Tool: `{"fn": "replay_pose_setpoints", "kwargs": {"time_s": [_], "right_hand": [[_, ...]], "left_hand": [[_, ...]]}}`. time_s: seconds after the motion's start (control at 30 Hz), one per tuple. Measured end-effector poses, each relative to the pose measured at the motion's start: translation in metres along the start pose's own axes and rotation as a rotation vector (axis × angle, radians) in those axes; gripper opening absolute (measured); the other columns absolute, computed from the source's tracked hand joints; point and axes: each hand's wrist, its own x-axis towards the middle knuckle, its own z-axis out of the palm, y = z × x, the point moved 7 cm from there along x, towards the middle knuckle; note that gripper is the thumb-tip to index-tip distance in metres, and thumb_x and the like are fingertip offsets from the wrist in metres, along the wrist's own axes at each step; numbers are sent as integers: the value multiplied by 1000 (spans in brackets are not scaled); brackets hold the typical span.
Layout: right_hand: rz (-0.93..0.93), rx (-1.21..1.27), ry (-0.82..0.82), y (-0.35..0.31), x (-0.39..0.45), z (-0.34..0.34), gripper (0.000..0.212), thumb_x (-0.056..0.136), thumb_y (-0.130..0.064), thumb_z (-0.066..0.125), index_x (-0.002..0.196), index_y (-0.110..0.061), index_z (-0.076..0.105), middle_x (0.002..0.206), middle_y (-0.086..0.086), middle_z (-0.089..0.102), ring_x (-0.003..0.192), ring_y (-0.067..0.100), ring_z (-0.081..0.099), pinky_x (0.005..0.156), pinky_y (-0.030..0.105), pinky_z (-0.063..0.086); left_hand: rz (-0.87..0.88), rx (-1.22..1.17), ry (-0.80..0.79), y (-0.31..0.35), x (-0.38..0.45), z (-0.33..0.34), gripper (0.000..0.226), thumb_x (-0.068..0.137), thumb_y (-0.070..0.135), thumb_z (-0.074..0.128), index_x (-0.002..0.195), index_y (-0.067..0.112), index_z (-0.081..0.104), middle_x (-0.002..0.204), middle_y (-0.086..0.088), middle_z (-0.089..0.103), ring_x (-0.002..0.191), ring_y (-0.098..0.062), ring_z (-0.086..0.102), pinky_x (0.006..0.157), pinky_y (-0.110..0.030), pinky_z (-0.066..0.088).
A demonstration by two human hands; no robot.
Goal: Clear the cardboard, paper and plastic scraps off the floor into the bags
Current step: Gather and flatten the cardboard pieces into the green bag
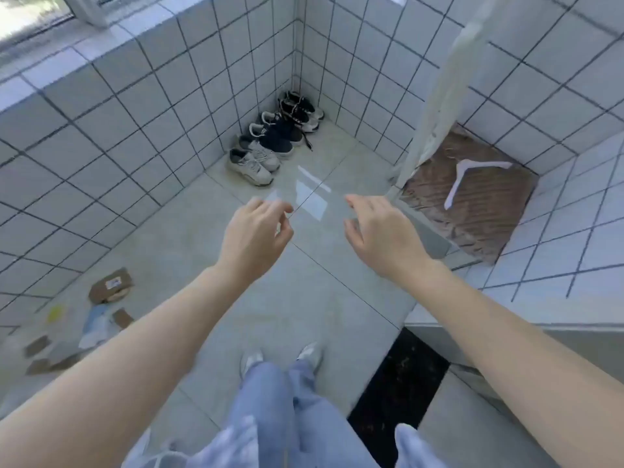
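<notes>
Clear plastic sheet above the floor's middle — my left hand pinches one edge, my right hand half-open at the other, grip unclear. Brown cardboard scraps lie along the floor's left edge. Next I'd need a bag — none visible.

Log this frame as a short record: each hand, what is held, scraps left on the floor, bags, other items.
left: left hand pinches clear plastic sheet
right: right hand grips its other edge
scraps: brown cardboard pieces and pale paper lie on floor, on person's left side
bags: none in view
other: sneakers in tiled corner; white plastic hanger on brown mat
</notes>
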Motion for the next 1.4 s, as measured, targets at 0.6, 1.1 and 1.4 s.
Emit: {"fn": "replay_pose_setpoints", "kwargs": {"time_s": [0.6,1.1,1.4], "right_hand": [[-325,135,-385,-285,-54,157,38,96,-21,47,131,-6,51,126,5,60,119,24,52,93,35,44],[-709,37,-686,-552,-120,254,30,98,-23,40,122,-11,51,116,4,60,110,25,50,87,35,42],[-819,-90,-868,-654,-93,304,32,98,-22,34,123,-10,49,110,9,60,106,28,50,80,38,46]], "left_hand": [[-1044,-161,114,-171,-357,-62,17,90,13,54,103,14,64,78,3,52,86,-23,56,63,-31,40],[-1658,-268,371,-263,-602,-148,21,90,14,48,104,20,61,82,3,58,82,-23,54,62,-32,39],[-1937,-365,620,-310,-652,-170,17,89,11,48,97,19,61,77,1,62,79,-27,58,65,-33,46]]}}
